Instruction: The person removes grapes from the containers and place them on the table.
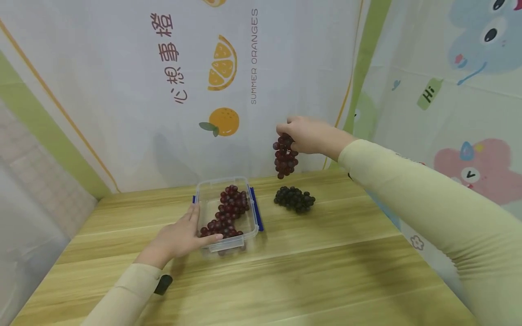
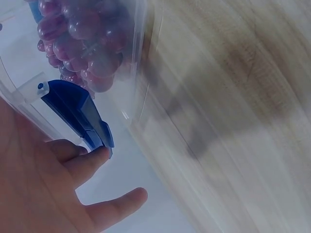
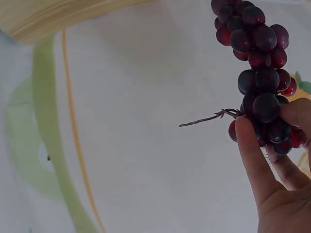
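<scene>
A bunch of dark red grapes (image 1: 285, 156) hangs upright above the table, its top pinched by my right hand (image 1: 311, 136). In the right wrist view the fingers hold the bunch (image 3: 265, 77) near its brown stem (image 3: 209, 119). My left hand (image 1: 179, 237) rests against the clear plastic container (image 1: 234, 242), fingers along its left side and thumb lying over the front rim. The left wrist view shows fingertips touching a blue latch (image 2: 77, 109), with the little finger stretched out. More red grapes (image 1: 228, 213) lie inside the container. Below the raised bunch sits a dark, nearly black bunch (image 1: 294, 199).
The wood-grain table (image 1: 261, 280) carries everything. Another blue latch (image 1: 256, 209) sticks out on the container's right side. A white cloth (image 1: 285, 59) printed with oranges hangs behind the table, and a cartoon-patterned cloth (image 1: 432, 117) hangs at the right.
</scene>
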The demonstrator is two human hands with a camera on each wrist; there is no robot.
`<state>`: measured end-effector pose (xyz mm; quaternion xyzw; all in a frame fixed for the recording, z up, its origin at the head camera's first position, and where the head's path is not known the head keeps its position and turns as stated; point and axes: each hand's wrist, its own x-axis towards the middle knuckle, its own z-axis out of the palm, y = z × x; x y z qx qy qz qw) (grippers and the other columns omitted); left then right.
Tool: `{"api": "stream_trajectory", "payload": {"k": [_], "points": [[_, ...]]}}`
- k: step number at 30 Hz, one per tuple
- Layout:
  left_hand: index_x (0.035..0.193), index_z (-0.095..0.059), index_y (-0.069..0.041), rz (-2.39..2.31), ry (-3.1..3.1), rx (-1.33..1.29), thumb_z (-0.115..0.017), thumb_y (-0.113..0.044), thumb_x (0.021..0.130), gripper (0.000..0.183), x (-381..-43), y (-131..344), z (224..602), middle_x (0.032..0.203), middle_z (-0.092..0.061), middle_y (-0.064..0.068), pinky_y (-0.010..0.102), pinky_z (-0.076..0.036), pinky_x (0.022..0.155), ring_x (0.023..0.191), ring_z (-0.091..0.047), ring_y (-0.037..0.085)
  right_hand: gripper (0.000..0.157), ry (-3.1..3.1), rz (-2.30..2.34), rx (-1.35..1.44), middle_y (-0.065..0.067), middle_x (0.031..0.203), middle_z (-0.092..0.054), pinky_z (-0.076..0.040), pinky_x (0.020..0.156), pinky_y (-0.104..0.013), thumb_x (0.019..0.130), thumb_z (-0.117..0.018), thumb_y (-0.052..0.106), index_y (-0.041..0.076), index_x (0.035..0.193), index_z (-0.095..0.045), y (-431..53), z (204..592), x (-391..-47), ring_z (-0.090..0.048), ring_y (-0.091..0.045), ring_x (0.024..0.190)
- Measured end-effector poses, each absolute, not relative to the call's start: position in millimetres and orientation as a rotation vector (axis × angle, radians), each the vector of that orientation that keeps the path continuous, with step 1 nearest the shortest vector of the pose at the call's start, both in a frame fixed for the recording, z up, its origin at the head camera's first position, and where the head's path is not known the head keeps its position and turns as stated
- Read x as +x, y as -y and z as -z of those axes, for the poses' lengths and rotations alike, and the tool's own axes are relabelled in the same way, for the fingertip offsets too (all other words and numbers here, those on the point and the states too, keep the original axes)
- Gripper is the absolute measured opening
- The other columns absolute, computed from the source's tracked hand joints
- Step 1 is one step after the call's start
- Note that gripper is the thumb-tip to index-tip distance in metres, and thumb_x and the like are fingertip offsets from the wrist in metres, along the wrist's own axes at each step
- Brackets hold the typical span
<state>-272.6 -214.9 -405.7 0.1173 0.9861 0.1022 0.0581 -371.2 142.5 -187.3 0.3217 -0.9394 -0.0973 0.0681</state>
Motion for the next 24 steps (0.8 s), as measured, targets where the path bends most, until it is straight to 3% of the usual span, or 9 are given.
{"api": "stream_trajectory", "payload": {"k": [2, 6, 12, 17, 21, 24], "points": [[0.157, 0.008, -0.006, -0.306, -2.981, 0.354, -0.035, -0.093, 0.075, 0.126, -272.8, 214.8, 405.8, 0.165, 0.003, 0.017, 0.040, -0.055, 0.065, 0.144, -0.028, 0.045, 0.032, 2.826, 0.298, 0.962, -0.010, 0.106, -0.057, -0.051, 0.074, -0.039, 0.090, -0.066, 0.011, 0.016, 0.121, -0.056, -150.7, 188.0, -372.6, -0.058, -0.026, 0.091], [0.157, 0.009, -0.007, -0.323, -2.981, 0.340, -0.036, -0.091, 0.076, 0.125, -272.0, 214.6, 406.5, 0.165, 0.004, 0.017, 0.051, -0.055, 0.083, 0.144, -0.029, 0.046, 0.034, 2.838, 0.277, 0.941, -0.013, 0.108, -0.058, -0.051, 0.075, -0.040, 0.090, -0.066, 0.009, 0.014, 0.123, -0.057, -166.0, 190.3, -375.2, -0.058, -0.027, 0.091], [0.157, 0.010, -0.008, -0.352, -2.976, 0.332, -0.037, -0.091, 0.076, 0.125, -271.7, 214.2, 407.5, 0.165, 0.003, 0.017, 0.050, -0.055, 0.081, 0.144, -0.029, 0.045, 0.032, 2.858, 0.260, 0.925, -0.014, 0.111, -0.058, -0.051, 0.078, -0.041, 0.090, -0.065, 0.007, 0.013, 0.121, -0.057, -186.6, 195.3, -377.7, -0.058, -0.029, 0.094], [0.156, 0.015, -0.011, -0.395, -2.966, 0.328, -0.037, -0.090, 0.077, 0.124, -271.1, 214.4, 409.5, 0.165, 0.004, 0.016, 0.060, -0.045, 0.099, 0.144, -0.030, 0.045, 0.036, 2.872, 0.285, 0.901, -0.016, 0.113, -0.061, -0.053, 0.082, -0.043, 0.088, -0.069, 0.008, 0.012, 0.122, -0.059, -201.8, 202.5, -379.8, -0.060, -0.031, 0.099], [0.156, 0.013, -0.011, -0.394, -2.968, 0.324, -0.037, -0.091, 0.076, 0.124, -271.9, 214.2, 409.8, 0.165, 0.005, 0.015, 0.059, -0.047, 0.097, 0.143, -0.030, 0.046, 0.037, 2.885, 0.307, 0.876, -0.017, 0.111, -0.061, -0.053, 0.078, -0.043, 0.087, -0.070, 0.008, 0.012, 0.122, -0.058, -214.4, 209.5, -380.3, -0.061, -0.031, 0.093], [0.157, 0.009, -0.007, -0.369, -2.986, 0.325, -0.037, -0.091, 0.076, 0.126, -273.1, 213.1, 408.8, 0.165, 0.002, 0.018, 0.053, -0.054, 0.086, 0.142, -0.032, 0.047, 0.036, 2.869, 0.328, 0.874, -0.017, 0.105, -0.061, -0.053, 0.074, -0.043, 0.086, -0.071, 0.007, 0.011, 0.120, -0.059, -225.3, 215.8, -380.4, -0.060, -0.030, 0.087]]}}
